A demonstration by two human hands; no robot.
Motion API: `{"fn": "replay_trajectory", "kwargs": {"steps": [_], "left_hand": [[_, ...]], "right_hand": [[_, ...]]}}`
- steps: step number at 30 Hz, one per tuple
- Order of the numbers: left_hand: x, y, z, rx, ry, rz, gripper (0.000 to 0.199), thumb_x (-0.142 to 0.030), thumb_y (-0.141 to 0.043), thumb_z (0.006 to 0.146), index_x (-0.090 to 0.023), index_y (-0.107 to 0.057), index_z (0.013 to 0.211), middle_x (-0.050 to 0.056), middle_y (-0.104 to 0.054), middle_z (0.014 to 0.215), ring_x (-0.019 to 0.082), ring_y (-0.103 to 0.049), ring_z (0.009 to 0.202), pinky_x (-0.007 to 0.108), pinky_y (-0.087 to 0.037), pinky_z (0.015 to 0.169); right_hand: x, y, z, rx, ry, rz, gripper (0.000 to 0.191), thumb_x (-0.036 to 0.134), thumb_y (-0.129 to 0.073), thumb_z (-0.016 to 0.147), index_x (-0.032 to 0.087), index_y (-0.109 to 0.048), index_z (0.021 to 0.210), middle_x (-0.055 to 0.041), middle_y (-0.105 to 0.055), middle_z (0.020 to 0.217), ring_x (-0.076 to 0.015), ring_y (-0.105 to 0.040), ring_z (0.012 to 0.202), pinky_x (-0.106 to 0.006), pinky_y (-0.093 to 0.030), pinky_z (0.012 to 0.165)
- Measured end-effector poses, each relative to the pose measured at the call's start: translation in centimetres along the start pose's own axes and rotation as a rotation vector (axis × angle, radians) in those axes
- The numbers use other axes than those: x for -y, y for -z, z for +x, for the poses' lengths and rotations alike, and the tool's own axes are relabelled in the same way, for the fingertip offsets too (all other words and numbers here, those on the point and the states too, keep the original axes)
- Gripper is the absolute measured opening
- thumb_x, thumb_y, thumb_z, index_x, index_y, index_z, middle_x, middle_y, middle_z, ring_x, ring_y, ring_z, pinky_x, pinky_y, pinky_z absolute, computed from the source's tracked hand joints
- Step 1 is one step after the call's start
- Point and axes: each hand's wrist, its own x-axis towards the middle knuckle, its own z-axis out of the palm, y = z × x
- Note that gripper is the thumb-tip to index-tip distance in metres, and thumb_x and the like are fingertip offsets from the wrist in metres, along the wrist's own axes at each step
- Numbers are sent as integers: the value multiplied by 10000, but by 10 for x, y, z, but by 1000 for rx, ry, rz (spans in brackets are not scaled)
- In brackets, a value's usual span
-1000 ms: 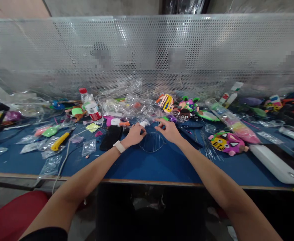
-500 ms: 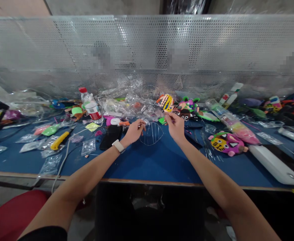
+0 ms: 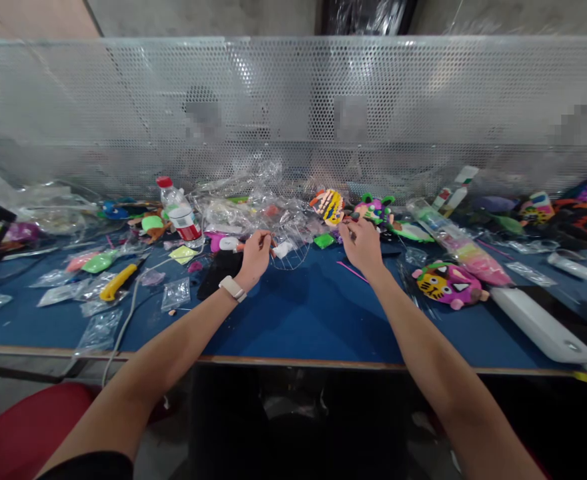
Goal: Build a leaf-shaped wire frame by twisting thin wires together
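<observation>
My left hand (image 3: pixel 257 255) pinches the edge of a thin wire frame (image 3: pixel 293 268), a leaf-shaped loop with several cross wires, held just over the blue table. A scrap of white material (image 3: pixel 283 249) shows beside its fingertips. My right hand (image 3: pixel 363 247) is apart from the frame, fingers curled together at the near side of the clay figures; whatever is in them is hidden. Touching distance from it are a striped orange and yellow clay fish (image 3: pixel 328 207) and a green and purple clay figure (image 3: pixel 373 208). A thin purple stick (image 3: pixel 352 271) lies beneath the right wrist.
A perforated metal panel (image 3: pixel 273 100) closes off the back. Plastic bags (image 3: pixel 253 213) and a red-capped bottle (image 3: pixel 181 213) stand along it. Left lie a yellow cutter (image 3: pixel 118 281) and a black phone (image 3: pixel 218 273); right are a tiger-faced clay piece (image 3: pixel 448 285) and a white device (image 3: pixel 543 323).
My right hand has moved right and slightly down, away from the wire frame, towards the clay figures. My left hand has drawn a little left with the frame. The purple stick now shows.
</observation>
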Motion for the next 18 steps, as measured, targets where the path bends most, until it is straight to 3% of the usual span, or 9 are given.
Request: {"fn": "replay_trajectory", "kwargs": {"steps": [7, 13, 18], "left_hand": [[-1, -1, 0, 10, -28, 2, 145, -122, -500, 1059, -184, -599, 972, 0, -656, 787, 107, -595, 519, 263, -491, 568], [4, -3, -2, 52, -41, 3, 140, -121, -512, 1064, -188, -607, 986, -6, -666, 791, 94, -602, 516, 248, -504, 574], [6, -2, -2, 63, -42, 3, 136, -135, -511, 1069, -186, -614, 996, -1, -673, 806, 90, -606, 520, 239, -498, 564]], "right_hand": [[1, 3, 0, -57, 53, -87, 390, 466, -538, 1034, 205, -766, 855, -137, -672, 986, -338, -598, 1062, -469, -440, 925], [-1, -3, -1, -17, 48, 62, 407, 481, -525, 1018, 209, -749, 815, -128, -684, 922, -298, -603, 910, -438, -472, 847], [-4, -5, 0, 22, 8, 176, 496, 604, -526, 1001, 221, -730, 761, -98, -649, 812, -273, -601, 805, -426, -488, 796]]}}
